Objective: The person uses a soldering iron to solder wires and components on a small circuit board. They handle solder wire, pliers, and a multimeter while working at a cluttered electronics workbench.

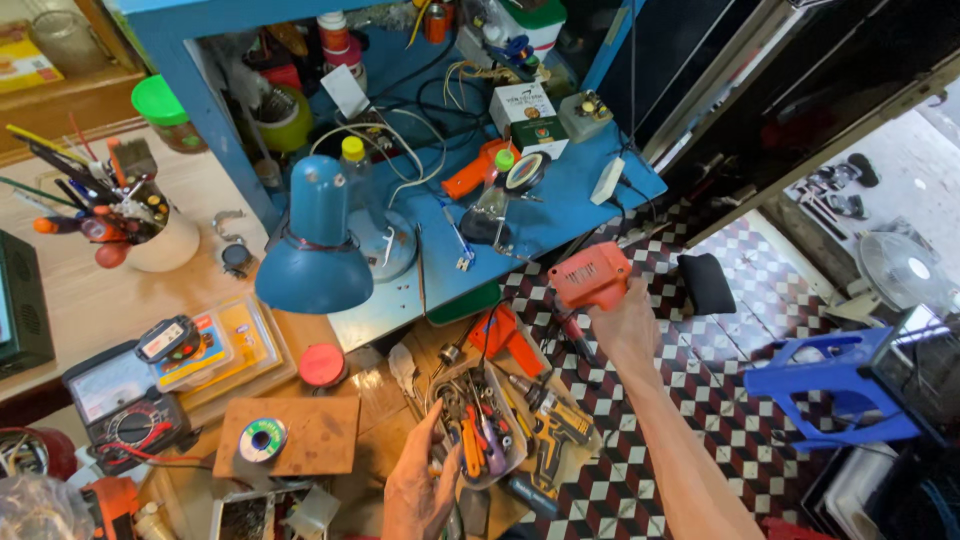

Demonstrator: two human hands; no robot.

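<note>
My right hand (625,330) is raised over the checkered floor and grips an orange electric tool (592,277) by its handle, just off the edge of the blue workbench (570,205). Low in the view, my left hand (418,480) rests on the near rim of a grey tray (482,425) full of screwdrivers and small hand tools. A yellow and black cordless drill (552,432) lies just right of that tray.
A blue desk lamp (317,250) stands on the bench among cables, boxes and an orange glue gun (478,168). A multimeter (122,405), solder spool (262,438) and a cup of pens (150,230) sit at left. A blue plastic stool (830,385) and a fan (900,272) stand at right.
</note>
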